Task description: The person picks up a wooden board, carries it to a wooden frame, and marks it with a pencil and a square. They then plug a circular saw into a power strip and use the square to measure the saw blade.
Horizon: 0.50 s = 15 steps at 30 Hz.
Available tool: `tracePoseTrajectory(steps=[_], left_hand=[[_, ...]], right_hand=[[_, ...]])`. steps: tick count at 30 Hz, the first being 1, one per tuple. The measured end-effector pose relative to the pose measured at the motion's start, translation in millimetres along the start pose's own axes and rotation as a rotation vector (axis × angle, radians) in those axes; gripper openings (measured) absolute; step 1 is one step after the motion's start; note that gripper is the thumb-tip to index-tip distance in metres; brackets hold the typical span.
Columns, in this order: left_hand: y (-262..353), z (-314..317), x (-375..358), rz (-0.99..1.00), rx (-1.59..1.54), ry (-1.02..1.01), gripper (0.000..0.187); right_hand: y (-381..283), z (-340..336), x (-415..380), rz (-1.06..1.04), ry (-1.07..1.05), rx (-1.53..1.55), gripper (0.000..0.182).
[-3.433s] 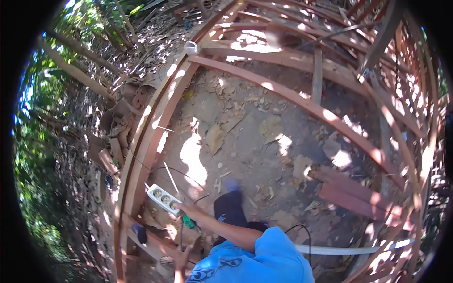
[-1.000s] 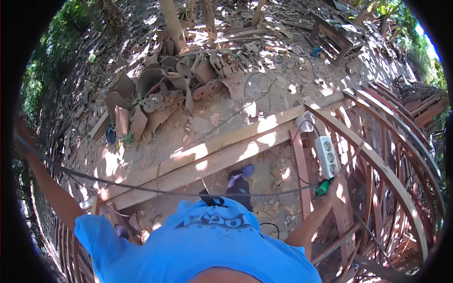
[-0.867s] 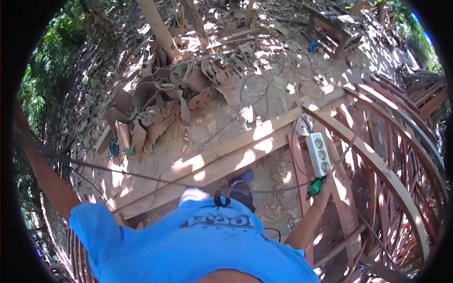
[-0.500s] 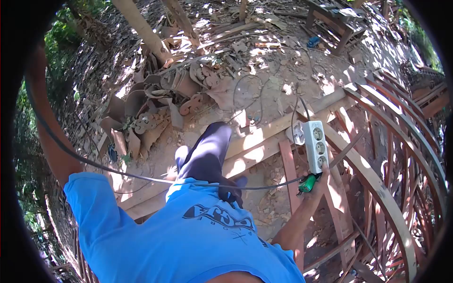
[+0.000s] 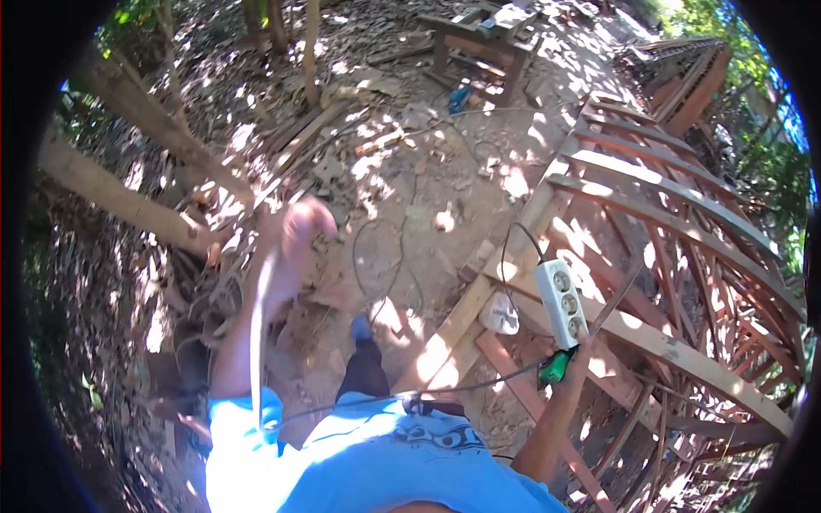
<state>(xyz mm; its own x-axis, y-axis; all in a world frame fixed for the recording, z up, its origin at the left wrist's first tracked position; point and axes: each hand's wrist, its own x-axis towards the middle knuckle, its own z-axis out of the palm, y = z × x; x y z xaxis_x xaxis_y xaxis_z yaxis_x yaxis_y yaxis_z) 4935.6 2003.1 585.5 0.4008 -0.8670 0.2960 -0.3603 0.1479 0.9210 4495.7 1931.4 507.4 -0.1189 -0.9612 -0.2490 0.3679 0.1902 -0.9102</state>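
Sunlight dapples a dirt yard where your right hand point(image 5: 575, 355) grips one green plug point(image 5: 556, 368) at the near end of one white power strip point(image 5: 561, 303) with three sockets, lying on a curved wooden frame point(image 5: 676, 346). Your left hand point(image 5: 295, 231), raised and blurred, is closed around one dark cable point(image 5: 256, 342) running across your one blue shirt point(image 5: 368, 466) to the plug.

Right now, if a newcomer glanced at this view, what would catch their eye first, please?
Probably the white power strip lying on the curved wooden frame at right, with the right hand holding a green plug at its near end. At left, the left hand is raised, blurred, holding a cable.
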Motion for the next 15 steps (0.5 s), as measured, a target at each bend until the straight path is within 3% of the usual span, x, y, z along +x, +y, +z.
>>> tracePoseTrajectory(steps=[3,9,13,15], left_hand=[[-10,3,24,-0.092,-0.027,-0.169,0.078],[-16,17,94,-0.214,-0.247,-0.389,0.072],[-35,58,158,-0.106,-0.229,-0.347,0.084],[-48,72,193,-0.065,-0.221,-0.432,0.084]], right_hand=[[-5,41,25,0.079,0.079,-0.002,0.046],[-26,111,84,-0.011,0.06,0.069,0.041],[-25,144,127,0.064,0.092,0.142,0.042],[-14,147,166,0.038,0.111,0.155,0.042]])
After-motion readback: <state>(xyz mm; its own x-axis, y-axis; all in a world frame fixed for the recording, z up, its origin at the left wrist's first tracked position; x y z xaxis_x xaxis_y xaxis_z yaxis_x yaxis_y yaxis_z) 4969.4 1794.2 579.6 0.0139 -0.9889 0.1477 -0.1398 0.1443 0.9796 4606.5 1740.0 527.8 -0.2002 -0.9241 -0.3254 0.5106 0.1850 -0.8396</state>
